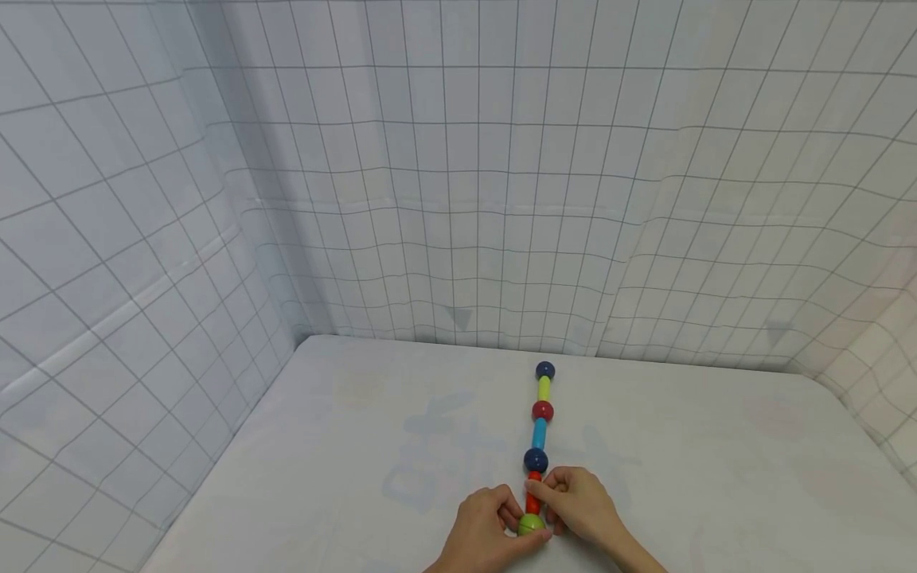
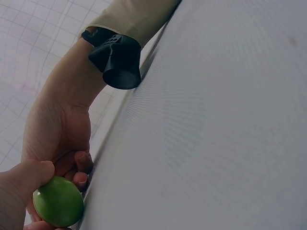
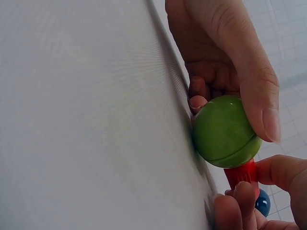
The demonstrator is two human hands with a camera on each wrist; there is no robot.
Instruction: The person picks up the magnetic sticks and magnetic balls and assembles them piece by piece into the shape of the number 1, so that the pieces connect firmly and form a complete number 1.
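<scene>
A straight chain of balls and rods lies on the white table, running away from the person. At its near end is a green ball [image 1: 531,524], which my left hand [image 1: 489,525] holds between thumb and fingers. My right hand [image 1: 579,503] pinches the red rod [image 1: 533,503] that meets this ball. Beyond them come a dark blue ball [image 1: 536,460], a blue rod [image 1: 540,434], a red ball [image 1: 543,411], a yellow-green rod [image 1: 544,388] and another dark blue ball [image 1: 545,370] at the far end. In the right wrist view the green ball [image 3: 225,132] touches the red rod [image 3: 242,177].
The white tabletop [image 1: 322,446] spreads to both sides of the chain. White cloth with a dark grid [image 1: 458,199] hangs behind the table and at its sides. A black wrist device [image 2: 117,62] sits at a beige sleeve [image 2: 134,19] in the left wrist view.
</scene>
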